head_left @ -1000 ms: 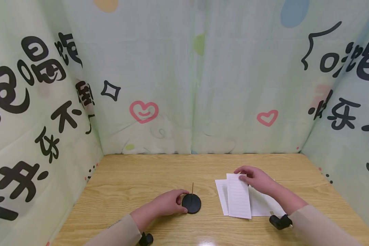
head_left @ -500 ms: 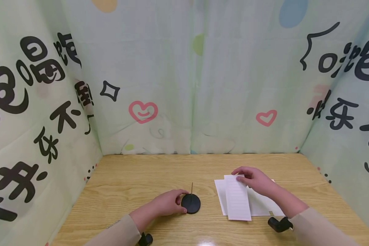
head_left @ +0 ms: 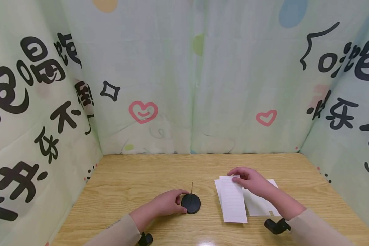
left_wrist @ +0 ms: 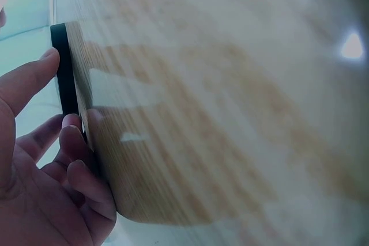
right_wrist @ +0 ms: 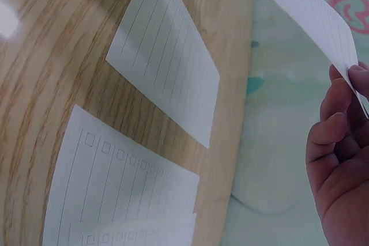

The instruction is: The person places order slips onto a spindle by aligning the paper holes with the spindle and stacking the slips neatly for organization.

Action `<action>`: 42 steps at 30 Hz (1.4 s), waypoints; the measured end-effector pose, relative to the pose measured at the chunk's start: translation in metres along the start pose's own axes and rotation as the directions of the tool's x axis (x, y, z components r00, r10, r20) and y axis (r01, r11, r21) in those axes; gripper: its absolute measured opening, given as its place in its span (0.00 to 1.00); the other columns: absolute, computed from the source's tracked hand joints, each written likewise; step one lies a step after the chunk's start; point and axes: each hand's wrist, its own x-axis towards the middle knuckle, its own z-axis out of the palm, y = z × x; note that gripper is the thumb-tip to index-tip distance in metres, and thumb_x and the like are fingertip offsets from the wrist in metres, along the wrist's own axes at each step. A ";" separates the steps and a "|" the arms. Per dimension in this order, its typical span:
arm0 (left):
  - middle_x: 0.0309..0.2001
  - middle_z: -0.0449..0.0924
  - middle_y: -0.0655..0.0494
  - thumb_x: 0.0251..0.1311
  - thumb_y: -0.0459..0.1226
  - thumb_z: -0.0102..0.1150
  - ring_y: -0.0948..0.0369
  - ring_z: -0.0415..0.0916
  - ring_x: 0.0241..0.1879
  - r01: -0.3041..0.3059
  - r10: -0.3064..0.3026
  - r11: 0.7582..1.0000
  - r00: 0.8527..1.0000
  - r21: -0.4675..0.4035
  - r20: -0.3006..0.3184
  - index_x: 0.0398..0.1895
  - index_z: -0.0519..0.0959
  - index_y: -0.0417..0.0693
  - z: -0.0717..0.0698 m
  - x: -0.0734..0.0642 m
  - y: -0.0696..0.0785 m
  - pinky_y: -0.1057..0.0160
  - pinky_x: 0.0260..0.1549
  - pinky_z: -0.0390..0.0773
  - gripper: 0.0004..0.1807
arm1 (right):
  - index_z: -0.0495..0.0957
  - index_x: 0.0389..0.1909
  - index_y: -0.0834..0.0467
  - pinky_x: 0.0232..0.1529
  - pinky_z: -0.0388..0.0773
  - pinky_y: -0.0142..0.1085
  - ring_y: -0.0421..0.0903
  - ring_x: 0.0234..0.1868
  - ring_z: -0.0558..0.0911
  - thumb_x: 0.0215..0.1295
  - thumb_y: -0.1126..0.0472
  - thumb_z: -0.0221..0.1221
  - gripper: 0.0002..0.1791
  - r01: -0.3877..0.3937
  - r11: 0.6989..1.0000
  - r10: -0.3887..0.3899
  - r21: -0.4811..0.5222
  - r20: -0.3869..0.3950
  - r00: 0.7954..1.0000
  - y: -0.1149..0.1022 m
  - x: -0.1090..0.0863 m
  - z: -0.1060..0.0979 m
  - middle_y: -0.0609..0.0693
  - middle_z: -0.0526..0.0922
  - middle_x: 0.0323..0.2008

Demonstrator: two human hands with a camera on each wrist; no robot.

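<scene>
Held sheet has moved nearer the black disc.

Spike on disc, disc on table. Loose sheets right of disc; held sheet above table, in right hand. Curtain behind.

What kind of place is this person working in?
Probably a small curtained-off work nook: patterned cloth hangs on three sides of a wood-grained table, which holds a round black spike stand and lined paper slips.
</scene>
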 end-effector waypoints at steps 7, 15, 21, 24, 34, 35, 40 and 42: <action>0.29 0.70 0.61 0.56 0.47 0.72 0.63 0.65 0.27 0.000 0.000 1.000 1.000 0.006 0.001 0.65 0.73 0.57 -0.001 -0.001 0.001 0.61 0.31 0.64 0.33 | 0.80 0.52 0.59 0.31 0.75 0.34 0.41 0.32 0.76 0.71 0.58 0.59 0.13 0.012 1.000 -0.012 0.019 0.016 1.000 -0.008 0.002 0.006 0.53 0.82 0.43; 0.29 0.70 0.60 0.56 0.47 0.72 0.63 0.65 0.27 0.003 -0.003 1.000 1.000 0.004 -0.005 0.65 0.73 0.57 -0.001 -0.001 0.001 0.61 0.31 0.64 0.33 | 0.80 0.52 0.58 0.32 0.76 0.36 0.43 0.31 0.75 0.71 0.58 0.59 0.13 0.024 0.999 -0.025 0.022 0.039 0.999 -0.017 0.005 0.015 0.52 0.81 0.41; 0.29 0.70 0.60 0.56 0.47 0.72 0.63 0.65 0.27 0.005 -0.005 1.000 1.000 0.002 -0.005 0.65 0.73 0.57 -0.001 -0.001 0.001 0.60 0.31 0.64 0.32 | 0.80 0.52 0.57 0.34 0.77 0.37 0.45 0.34 0.76 0.71 0.58 0.59 0.13 0.023 0.999 -0.025 0.038 0.044 0.999 -0.022 0.007 0.019 0.52 0.81 0.41; 0.29 0.70 0.60 0.56 0.46 0.72 0.63 0.66 0.28 0.002 -0.002 1.000 1.000 0.000 -0.002 0.65 0.73 0.56 -0.002 -0.002 0.002 0.60 0.31 0.64 0.33 | 0.80 0.51 0.57 0.34 0.76 0.35 0.45 0.34 0.76 0.71 0.58 0.59 0.12 0.031 0.998 -0.033 0.049 0.051 0.998 -0.024 0.008 0.023 0.51 0.81 0.41; 0.29 0.70 0.60 0.56 0.46 0.72 0.63 0.65 0.27 -0.005 0.005 1.000 1.000 -0.004 0.003 0.65 0.73 0.56 0.000 -0.001 0.001 0.61 0.31 0.64 0.33 | 0.81 0.52 0.57 0.36 0.77 0.37 0.46 0.36 0.78 0.71 0.58 0.59 0.12 0.044 0.996 -0.049 0.075 0.063 0.997 -0.032 0.010 0.031 0.52 0.82 0.44; 0.29 0.70 0.60 0.56 0.46 0.72 0.63 0.65 0.27 -0.005 0.005 1.000 1.000 -0.004 0.002 0.65 0.73 0.56 0.000 -0.001 0.001 0.61 0.31 0.64 0.33 | 0.80 0.52 0.57 0.36 0.77 0.37 0.46 0.36 0.78 0.71 0.58 0.59 0.12 0.043 0.996 -0.048 0.076 0.065 0.997 -0.033 0.010 0.031 0.52 0.82 0.44; 0.29 0.70 0.60 0.56 0.46 0.72 0.63 0.65 0.27 -0.003 0.003 1.000 1.000 -0.003 0.000 0.65 0.73 0.56 -0.001 -0.002 0.002 0.61 0.31 0.64 0.32 | 0.80 0.52 0.57 0.35 0.77 0.36 0.48 0.36 0.77 0.71 0.58 0.59 0.13 0.033 0.996 -0.038 0.084 0.060 0.997 -0.038 0.011 0.032 0.51 0.82 0.42; 0.29 0.70 0.60 0.56 0.46 0.72 0.63 0.65 0.27 -0.004 0.004 1.000 1.000 -0.003 0.000 0.65 0.73 0.55 -0.001 -0.003 0.003 0.61 0.31 0.64 0.32 | 0.80 0.52 0.58 0.35 0.76 0.35 0.48 0.36 0.77 0.71 0.58 0.60 0.13 0.039 0.995 -0.045 0.093 0.057 0.997 -0.040 0.012 0.033 0.52 0.82 0.42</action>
